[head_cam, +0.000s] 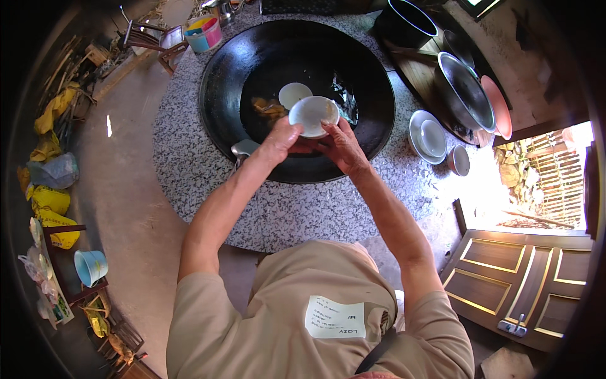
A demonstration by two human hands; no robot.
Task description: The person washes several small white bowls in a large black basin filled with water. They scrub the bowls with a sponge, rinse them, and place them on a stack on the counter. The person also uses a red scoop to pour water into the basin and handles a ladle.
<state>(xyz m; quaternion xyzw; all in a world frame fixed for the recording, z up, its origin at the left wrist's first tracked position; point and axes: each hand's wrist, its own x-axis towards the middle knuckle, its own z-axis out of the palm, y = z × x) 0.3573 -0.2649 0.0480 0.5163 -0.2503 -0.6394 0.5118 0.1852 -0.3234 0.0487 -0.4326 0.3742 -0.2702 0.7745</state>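
Note:
A small white bowl [313, 116] is held between my two hands above a large black wok [222, 94]. My left hand [283, 138] grips its left rim, with the thumb on the inside. On the right side my right hand [342, 142] has its thumb over the near rim and its fingers beneath. Just beyond the bowl, a second white dish [294, 94] sits in the wok, partly covered by the first. A brownish, crumpled thing [268, 108] lies left of it; its kind is unclear. Light reflects off what looks like dark water in the wok.
The wok is set into a speckled stone counter [227, 208]. A metal utensil [245, 147] rests at its near-left rim. Stacked white bowls [423, 137] and a small cup [458, 160] stand right, below a metal basin [466, 92]. A colourful tub [203, 34] stands back left.

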